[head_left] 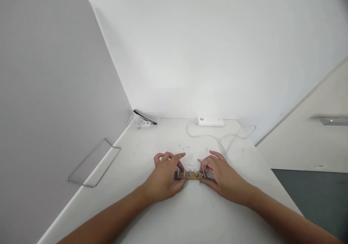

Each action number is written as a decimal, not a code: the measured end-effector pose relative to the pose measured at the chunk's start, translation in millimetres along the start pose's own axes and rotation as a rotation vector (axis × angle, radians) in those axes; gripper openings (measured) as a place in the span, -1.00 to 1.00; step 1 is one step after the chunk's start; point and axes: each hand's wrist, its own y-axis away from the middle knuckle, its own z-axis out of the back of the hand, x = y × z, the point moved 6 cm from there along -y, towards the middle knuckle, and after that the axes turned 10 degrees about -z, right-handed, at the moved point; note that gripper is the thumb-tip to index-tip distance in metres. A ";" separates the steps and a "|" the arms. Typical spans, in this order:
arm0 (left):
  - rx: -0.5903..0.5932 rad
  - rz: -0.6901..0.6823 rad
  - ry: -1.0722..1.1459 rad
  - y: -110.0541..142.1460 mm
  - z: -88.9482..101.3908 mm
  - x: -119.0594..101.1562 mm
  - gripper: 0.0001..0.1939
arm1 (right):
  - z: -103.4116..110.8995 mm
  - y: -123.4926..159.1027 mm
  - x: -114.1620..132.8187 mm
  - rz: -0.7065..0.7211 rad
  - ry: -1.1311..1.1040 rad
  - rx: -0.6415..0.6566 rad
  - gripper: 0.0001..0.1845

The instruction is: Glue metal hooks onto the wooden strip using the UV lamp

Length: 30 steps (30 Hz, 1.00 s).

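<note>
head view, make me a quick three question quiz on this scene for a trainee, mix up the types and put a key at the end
1. True or false: the left hand and the right hand are at opposite ends of the brown strip.
2. Fill the gap: the bent wire frame lies at the ____ edge of the white table, as the camera sees it.
3. Which of these sits by the back wall?
A) the brown strip
B) the white box
C) the bent wire frame

Key: 1. True. 2. Left. 3. B, the white box.
</note>
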 end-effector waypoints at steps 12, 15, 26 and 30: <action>-0.029 0.026 0.006 1.9 -2.3 -1.5 -0.37 | -1.0 0.5 0.1 0.004 -0.016 0.006 -0.75; -0.040 0.032 -0.001 2.7 -3.1 -1.6 -0.39 | -1.1 0.4 -0.1 -0.007 -0.019 0.009 -0.75; -0.075 0.077 -0.004 5.4 -5.8 1.0 -0.42 | -1.6 0.4 0.9 -0.007 -0.019 0.027 -0.75; -0.103 0.107 0.010 6.3 -8.2 3.9 -0.44 | -0.9 0.6 2.6 -0.003 -0.018 0.012 -0.75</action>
